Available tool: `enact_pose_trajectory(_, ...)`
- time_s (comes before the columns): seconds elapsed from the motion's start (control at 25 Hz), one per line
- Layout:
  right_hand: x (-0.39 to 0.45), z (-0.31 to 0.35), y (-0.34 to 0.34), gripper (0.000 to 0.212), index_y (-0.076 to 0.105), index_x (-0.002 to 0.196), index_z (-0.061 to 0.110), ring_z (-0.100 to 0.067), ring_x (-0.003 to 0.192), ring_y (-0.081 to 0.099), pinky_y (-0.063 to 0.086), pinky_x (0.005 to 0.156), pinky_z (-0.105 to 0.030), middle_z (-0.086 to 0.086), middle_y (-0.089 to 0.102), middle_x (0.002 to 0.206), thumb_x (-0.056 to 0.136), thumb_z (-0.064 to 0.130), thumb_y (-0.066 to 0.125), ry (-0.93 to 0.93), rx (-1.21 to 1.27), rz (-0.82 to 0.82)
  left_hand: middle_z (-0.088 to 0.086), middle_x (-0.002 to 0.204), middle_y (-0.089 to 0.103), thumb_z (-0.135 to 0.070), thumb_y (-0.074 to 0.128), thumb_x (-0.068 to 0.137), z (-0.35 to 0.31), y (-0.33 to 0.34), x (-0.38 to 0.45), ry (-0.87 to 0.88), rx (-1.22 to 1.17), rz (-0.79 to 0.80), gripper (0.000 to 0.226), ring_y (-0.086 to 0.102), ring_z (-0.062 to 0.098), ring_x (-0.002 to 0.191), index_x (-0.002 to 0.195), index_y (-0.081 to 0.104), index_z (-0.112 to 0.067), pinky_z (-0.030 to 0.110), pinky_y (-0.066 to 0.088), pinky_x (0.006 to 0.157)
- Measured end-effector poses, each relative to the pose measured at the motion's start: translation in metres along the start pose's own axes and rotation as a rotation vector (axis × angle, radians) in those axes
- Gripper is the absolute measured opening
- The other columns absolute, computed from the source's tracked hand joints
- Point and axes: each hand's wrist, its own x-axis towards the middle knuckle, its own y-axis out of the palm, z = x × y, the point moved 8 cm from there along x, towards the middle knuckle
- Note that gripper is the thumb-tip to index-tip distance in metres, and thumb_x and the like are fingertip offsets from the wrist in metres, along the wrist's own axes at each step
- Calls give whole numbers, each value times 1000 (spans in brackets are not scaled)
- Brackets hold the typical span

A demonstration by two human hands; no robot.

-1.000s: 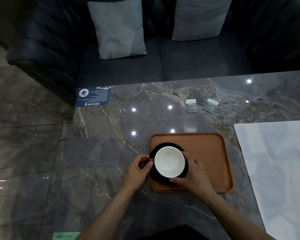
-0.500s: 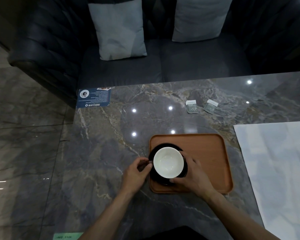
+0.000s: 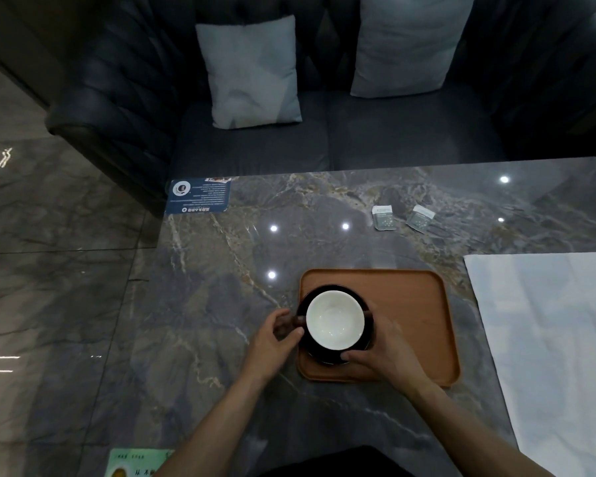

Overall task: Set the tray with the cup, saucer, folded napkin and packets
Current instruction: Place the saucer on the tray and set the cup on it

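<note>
Here your left hand (image 3: 274, 342) curls around the cup's dark handle at the cup's (image 3: 335, 320) left side, fingers pinched on it. Your right hand (image 3: 387, 352) is half open, thumb and fingers resting on the black saucer's (image 3: 324, 358) near and right rim. The cup sits on the saucer in the left part of the wooden tray (image 3: 413, 304). Two packets (image 3: 383, 217) lie well beyond, the white napkin (image 3: 547, 332) unfolded right of the tray.

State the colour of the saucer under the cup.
Black, or very dark; the saucer shows in the head view.
</note>
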Motion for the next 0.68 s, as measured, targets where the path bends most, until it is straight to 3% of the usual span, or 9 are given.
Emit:
enact_pose_trajectory(0.12,-11,-4,-7,101,37,139,36,-14,119,52,46,95,-34,8,59,129,50,49,85,-27,2,-2,-1,114,63,-17,73,86,9,-1,-15,-57,-12,-32,44,61,8,101,126,54,-14,19,46,85)
enact_pose_trajectory(0.28,-34,-26,-11,83,43,139,33,-16,122,50,43,99,-35,7,55,137,66,52,78,-27,-137,13,6,111,66,-16,73,86,23,2,-39,-87,47,-57,34,60,15,101,117,62,-8,22,44,87)
enact_pose_trajectory(0.56,-75,-41,-20,46,58,126,33,-16,114,53,42,95,-29,8,61,124,87,58,55,-63,-450,49,-7,94,71,-32,70,86,23,16,-69,49,371,110,7,66,10,90,91,65,-29,34,52,89)
enact_pose_trajectory(0.68,-95,-42,-32,40,61,117,30,-19,114,53,43,93,-31,5,61,120,89,56,52,-59,-547,20,-15,96,69,-41,67,85,5,27,-75,170,508,196,9,64,4,92,91,65,-35,26,51,87)
